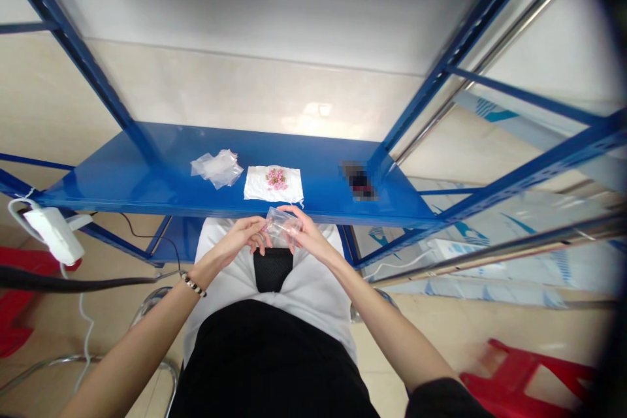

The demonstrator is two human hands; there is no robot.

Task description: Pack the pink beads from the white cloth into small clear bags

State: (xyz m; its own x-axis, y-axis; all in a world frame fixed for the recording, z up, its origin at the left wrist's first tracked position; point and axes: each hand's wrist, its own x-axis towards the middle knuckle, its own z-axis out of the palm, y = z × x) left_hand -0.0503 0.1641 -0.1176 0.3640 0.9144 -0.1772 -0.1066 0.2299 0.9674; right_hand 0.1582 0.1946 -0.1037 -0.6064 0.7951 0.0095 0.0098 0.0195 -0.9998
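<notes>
Both hands were raised just in front of the near edge of the blue shelf, over the person's lap. The left hand and the right hand each pinched one side of a small clear bag, with fingers curled closed on the film; the bag hung between them, clear of the shelf surface. Whether its mouth was open could not be told at this size.

On the shelf, directly behind the hands, lay a white cloth carrying a small heap of pink beads. A loose pile of clear bags sat to the left of the cloth, apart from it. A blurred dark object stood further right, near the upright.

Risks, as judged from this arrangement:

1. The film was thin and slick. An uneven pinch could let one side slip, and the bag would drop into the lap or to the floor.
2. The beads lay loose on the cloth, close to the shelf's front edge. A sleeve or wrist catching the cloth could scatter them off the edge.
3. Any bead handled over the gap between shelf and lap had nothing beneath to catch it.
4. The spare bags were light and unweighted; a brush or draught could shift them.
</notes>
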